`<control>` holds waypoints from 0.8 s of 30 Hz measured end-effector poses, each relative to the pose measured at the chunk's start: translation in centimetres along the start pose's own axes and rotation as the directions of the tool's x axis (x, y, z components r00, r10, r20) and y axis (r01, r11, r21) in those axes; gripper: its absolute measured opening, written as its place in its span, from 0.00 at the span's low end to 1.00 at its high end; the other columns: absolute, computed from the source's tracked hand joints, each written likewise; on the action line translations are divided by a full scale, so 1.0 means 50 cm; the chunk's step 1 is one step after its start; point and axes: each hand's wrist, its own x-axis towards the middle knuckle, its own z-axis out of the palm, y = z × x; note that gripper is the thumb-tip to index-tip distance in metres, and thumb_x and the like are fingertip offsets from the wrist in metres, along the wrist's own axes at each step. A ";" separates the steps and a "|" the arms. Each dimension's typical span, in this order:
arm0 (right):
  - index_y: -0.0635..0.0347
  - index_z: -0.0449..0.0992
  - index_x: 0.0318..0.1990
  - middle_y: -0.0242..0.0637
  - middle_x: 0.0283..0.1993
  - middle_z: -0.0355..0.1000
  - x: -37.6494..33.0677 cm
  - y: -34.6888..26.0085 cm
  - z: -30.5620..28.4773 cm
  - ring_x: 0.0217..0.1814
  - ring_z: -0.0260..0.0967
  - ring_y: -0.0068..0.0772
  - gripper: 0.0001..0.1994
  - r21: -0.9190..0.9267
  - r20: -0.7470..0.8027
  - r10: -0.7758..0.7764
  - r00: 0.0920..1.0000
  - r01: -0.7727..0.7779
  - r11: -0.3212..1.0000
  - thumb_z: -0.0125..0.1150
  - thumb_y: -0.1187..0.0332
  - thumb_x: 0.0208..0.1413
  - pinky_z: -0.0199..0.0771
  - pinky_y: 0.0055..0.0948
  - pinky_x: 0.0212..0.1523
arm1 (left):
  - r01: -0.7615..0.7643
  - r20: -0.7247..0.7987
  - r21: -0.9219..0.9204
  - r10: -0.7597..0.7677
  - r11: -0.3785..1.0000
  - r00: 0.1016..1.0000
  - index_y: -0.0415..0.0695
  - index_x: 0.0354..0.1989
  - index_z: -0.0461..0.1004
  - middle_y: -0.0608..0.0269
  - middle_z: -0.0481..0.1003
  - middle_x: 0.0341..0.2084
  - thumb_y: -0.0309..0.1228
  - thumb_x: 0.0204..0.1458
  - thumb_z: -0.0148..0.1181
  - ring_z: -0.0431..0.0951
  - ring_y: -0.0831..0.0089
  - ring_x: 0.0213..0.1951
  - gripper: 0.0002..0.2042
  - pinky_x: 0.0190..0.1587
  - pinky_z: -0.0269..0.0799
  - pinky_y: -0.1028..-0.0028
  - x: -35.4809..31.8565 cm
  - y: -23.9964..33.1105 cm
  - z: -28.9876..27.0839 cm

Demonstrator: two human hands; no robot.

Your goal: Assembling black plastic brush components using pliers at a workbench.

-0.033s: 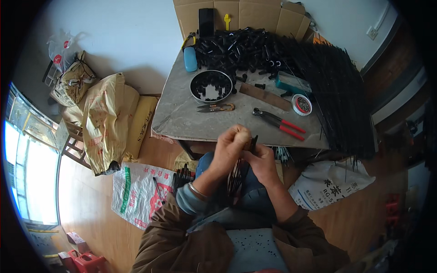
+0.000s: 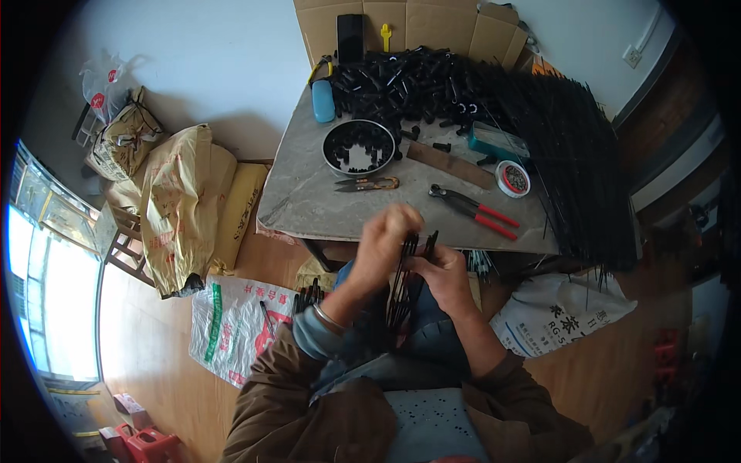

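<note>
Between my knees, at the table's front edge, stands a bundle of thin black rods, their upper ends rising between my hands. My right hand pinches the bundle near its top, thumb toward the rods. Just left of it and higher, my left hand is curled closed beside the rod tips; its fingers hide whatever they grip. Past my hands on the grey table lie red-handled pliers, small snips and a round pan with small black parts in it.
A heap of black tubular parts and a stack of long black rods cover the table's back and right. A brown bar and a small tub lie nearer. Sacks stand left; more black rods are by my left knee.
My left hand has moved slightly left and up, and more of the rods' upper ends shows between the hands. The right hand stays almost in place.
</note>
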 end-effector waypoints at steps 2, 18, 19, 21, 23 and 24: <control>0.64 0.74 0.36 0.30 0.31 0.73 0.007 0.001 -0.002 0.31 0.70 0.18 0.05 0.061 0.012 0.031 0.999 -0.032 0.998 0.63 0.74 0.54 0.70 0.20 0.33 | -0.085 -0.070 0.386 0.121 0.919 0.990 0.41 0.30 0.72 0.64 0.71 0.22 0.36 0.58 0.54 0.70 0.77 0.25 0.11 0.30 0.66 0.75 0.087 0.021 -0.048; 0.64 0.75 0.35 0.33 0.30 0.74 0.048 0.018 -0.008 0.30 0.71 0.21 0.07 0.301 0.132 0.149 0.980 -0.183 0.936 0.66 0.71 0.52 0.71 0.22 0.33 | -0.004 0.014 0.746 -0.009 0.666 1.000 0.43 0.38 0.78 0.59 0.76 0.27 0.31 0.53 0.57 0.77 0.70 0.30 0.08 0.34 0.73 0.71 0.246 0.037 -0.143; 0.64 0.75 0.35 0.33 0.30 0.74 0.050 0.018 -0.009 0.30 0.71 0.21 0.07 0.314 0.120 0.155 0.981 -0.186 0.931 0.66 0.71 0.52 0.71 0.22 0.33 | 0.132 0.064 0.481 -0.185 0.867 0.981 0.43 0.43 0.76 0.63 0.74 0.26 0.31 0.56 0.55 0.74 0.75 0.28 0.10 0.33 0.71 0.75 0.211 0.057 -0.127; 0.65 0.76 0.36 0.37 0.32 0.76 0.053 0.019 -0.008 0.32 0.74 0.28 0.06 0.277 0.164 0.171 0.972 -0.212 0.937 0.64 0.75 0.51 0.78 0.27 0.37 | 0.325 0.167 0.176 -0.354 0.929 0.920 0.43 0.48 0.75 0.67 0.73 0.26 0.30 0.59 0.52 0.71 0.80 0.27 0.11 0.31 0.69 0.79 0.148 0.060 -0.114; 0.65 0.76 0.36 0.36 0.32 0.76 0.047 -0.001 0.000 0.32 0.74 0.27 0.06 0.255 0.159 0.183 0.970 -0.220 0.942 0.65 0.75 0.51 0.77 0.26 0.36 | 0.398 0.261 -0.115 -0.358 0.910 0.896 0.44 0.53 0.70 0.70 0.72 0.26 0.31 0.61 0.49 0.69 0.81 0.26 0.13 0.31 0.66 0.81 0.095 0.056 -0.107; 0.65 0.76 0.36 0.36 0.32 0.75 0.045 -0.010 0.002 0.31 0.74 0.26 0.06 0.248 0.185 0.161 0.969 -0.205 0.947 0.65 0.74 0.51 0.76 0.25 0.35 | 0.401 0.269 -0.157 -0.352 0.902 0.896 0.45 0.54 0.70 0.68 0.73 0.29 0.31 0.61 0.51 0.71 0.81 0.29 0.14 0.33 0.67 0.81 0.080 0.046 -0.113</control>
